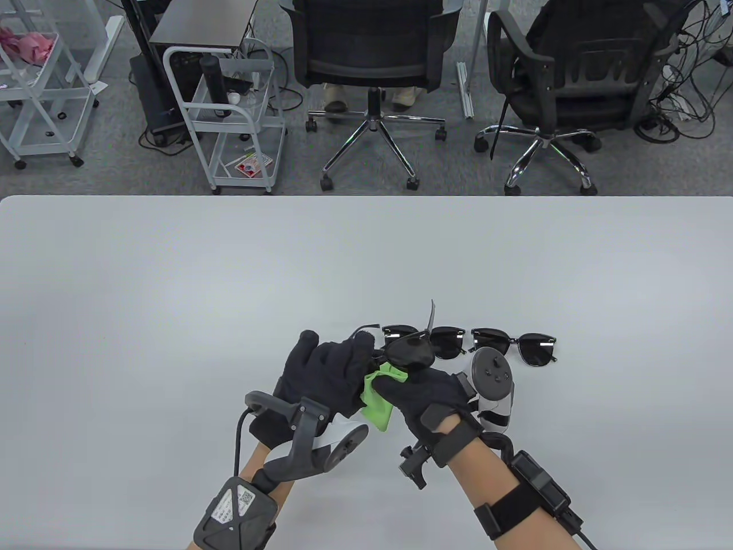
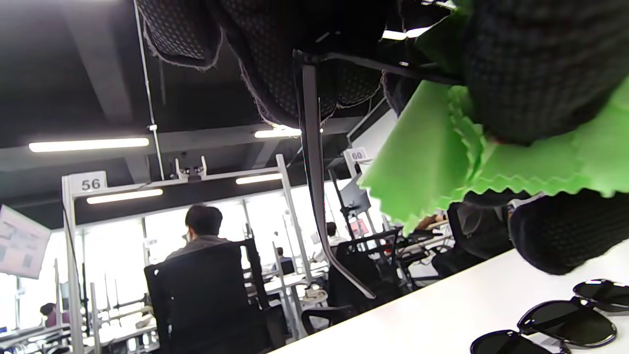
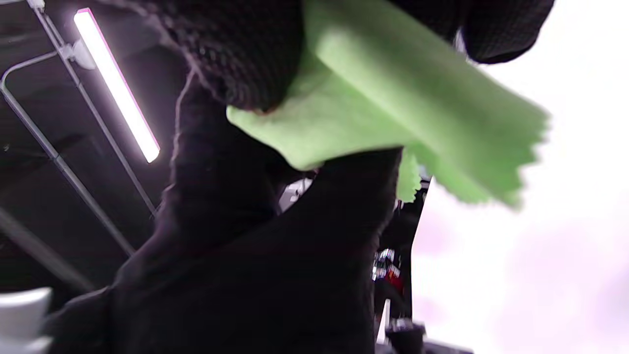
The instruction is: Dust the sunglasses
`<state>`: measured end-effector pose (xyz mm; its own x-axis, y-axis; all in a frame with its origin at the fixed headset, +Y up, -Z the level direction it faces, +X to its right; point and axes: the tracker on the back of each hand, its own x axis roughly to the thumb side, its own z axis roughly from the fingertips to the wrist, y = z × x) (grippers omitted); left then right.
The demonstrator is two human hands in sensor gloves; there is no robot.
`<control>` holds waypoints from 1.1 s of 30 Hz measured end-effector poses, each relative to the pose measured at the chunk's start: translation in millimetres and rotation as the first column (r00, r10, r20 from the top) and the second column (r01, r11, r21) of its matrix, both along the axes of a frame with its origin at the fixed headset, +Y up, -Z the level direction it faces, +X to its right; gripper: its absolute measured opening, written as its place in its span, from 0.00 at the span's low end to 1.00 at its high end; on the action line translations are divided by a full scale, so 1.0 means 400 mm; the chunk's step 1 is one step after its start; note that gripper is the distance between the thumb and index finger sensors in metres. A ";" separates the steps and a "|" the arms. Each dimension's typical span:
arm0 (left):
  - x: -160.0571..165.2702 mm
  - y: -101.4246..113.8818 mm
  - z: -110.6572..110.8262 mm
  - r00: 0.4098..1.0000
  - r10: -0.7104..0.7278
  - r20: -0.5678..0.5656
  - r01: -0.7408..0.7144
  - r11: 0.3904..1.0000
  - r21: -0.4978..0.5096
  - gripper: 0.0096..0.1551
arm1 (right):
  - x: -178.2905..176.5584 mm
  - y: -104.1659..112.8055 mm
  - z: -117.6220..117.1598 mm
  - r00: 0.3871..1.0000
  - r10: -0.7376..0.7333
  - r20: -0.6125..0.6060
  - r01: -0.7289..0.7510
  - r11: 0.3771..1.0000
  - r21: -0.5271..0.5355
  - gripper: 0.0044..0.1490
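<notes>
Left hand fingers (image 1: 335,358) curl round the frame of a raised pair of sunglasses (image 1: 408,350), holding it off the desk (image 1: 172,298) so both faces of the lens can be reached. One temple arm (image 2: 314,187) hangs down free in the left wrist view. Right hand (image 1: 426,395) pinches a green cloth (image 1: 379,398) against the lens, thumb side under, fingers over: judged mid-wipe on that lens. Cloth's zigzag edge dangles below the grip, loose.

Two more pairs lie flat on the desk just behind the hands: middle pair (image 1: 444,341), partly hidden by the held one, and right pair (image 1: 518,345), just beside the right hand's tracker (image 1: 491,384). Likely waiting their turn. The dangling temple and the hanging cloth pass near the middle pair and could nudge it. Beyond the desk edge: two office chairs (image 1: 372,63), a white cart (image 1: 232,109), cables on the floor.
</notes>
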<state>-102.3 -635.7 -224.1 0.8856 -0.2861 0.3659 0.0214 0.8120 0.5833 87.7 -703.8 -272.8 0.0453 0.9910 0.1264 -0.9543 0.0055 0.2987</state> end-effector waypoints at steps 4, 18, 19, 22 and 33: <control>0.017 -0.001 0.010 1.000 -0.006 0.022 0.006 1.000 -0.002 0.61 | 0.007 0.009 -0.004 0.996 0.085 0.031 -0.086 0.995 0.054 0.28; -0.055 0.028 -0.015 0.996 0.087 0.004 -0.086 0.993 -0.074 0.61 | 0.003 0.023 -0.027 0.917 0.200 -0.344 -0.135 0.970 0.204 0.40; -0.057 0.029 -0.015 0.996 0.090 0.005 -0.089 0.993 -0.073 0.61 | 0.000 0.025 -0.026 0.916 0.199 -0.349 -0.133 0.970 0.206 0.40; -0.055 0.034 -0.008 0.998 0.061 0.020 -0.061 0.997 -0.037 0.61 | -0.006 0.031 -0.025 0.906 0.232 -0.354 -0.153 0.959 0.237 0.41; -0.056 0.050 0.011 0.995 0.093 0.021 -0.093 0.996 0.002 0.61 | 0.013 0.028 -0.023 0.959 0.100 -0.265 -0.062 0.987 0.150 0.44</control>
<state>-124.7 -615.7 -219.6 0.9005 -0.2044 0.3839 -0.0663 0.8080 0.5855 92.9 -692.7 -282.1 0.0173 0.9662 0.2572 -0.8329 -0.1284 0.5383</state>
